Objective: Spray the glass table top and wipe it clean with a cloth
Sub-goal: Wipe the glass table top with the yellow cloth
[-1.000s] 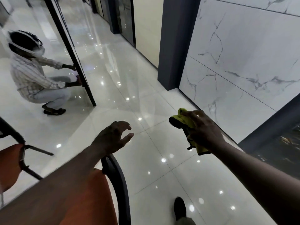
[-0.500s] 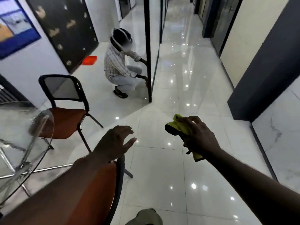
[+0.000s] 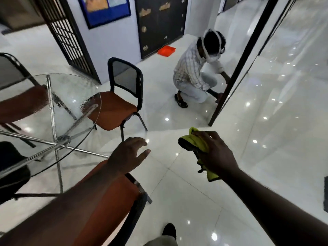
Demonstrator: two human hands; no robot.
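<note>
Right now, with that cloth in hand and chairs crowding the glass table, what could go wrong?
1. The near chair sits under the left hand; its leg could trip the foot on the glossy floor.
2. Droplets lie near the table rim, above the far chair seat; the cloth might push them onto it.

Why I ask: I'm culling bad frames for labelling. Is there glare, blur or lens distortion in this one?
Head view: ceiling lights glare as white spots on the glossy floor; the glass table top is see-through with wet streaks; the wide lens tilts uprights such as the black post; the left hand and its forearm look slightly smeared, the right hand and yellow cloth fairly sharp.
</note>
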